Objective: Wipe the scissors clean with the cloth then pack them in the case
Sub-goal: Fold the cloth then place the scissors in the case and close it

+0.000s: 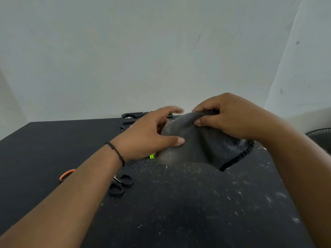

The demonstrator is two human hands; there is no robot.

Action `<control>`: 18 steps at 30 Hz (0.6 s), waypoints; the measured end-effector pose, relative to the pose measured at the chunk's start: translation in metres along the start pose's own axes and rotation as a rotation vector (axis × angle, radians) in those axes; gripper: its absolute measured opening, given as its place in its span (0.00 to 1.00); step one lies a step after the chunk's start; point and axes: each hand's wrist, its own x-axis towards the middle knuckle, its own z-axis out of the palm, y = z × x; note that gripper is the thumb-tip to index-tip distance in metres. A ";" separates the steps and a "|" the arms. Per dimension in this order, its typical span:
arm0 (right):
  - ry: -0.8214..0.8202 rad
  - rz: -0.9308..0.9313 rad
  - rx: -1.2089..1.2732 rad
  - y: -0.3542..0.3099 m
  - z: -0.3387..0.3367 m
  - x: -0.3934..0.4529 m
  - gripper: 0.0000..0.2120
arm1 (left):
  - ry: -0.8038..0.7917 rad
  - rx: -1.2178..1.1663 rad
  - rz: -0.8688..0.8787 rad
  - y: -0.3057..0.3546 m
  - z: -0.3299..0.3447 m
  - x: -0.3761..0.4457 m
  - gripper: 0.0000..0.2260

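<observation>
Head view: both hands (188, 129) on cloth (202, 147) above table's far edge (71, 120).

We note a grey cloth (202, 145), centre right of frame: soft, matt, napped pile, with a dark stitched hem. The table (179, 212) is matt black, speckled with pale dust and lint. Black scissors (121, 185), lower left, show glossy plastic handle loops. The case (129, 120), upper centre, looks like black plastic, slightly shiny.
</observation>
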 end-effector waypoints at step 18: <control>-0.209 0.071 0.489 0.018 0.018 -0.002 0.16 | -0.003 0.172 0.155 0.009 0.003 0.011 0.33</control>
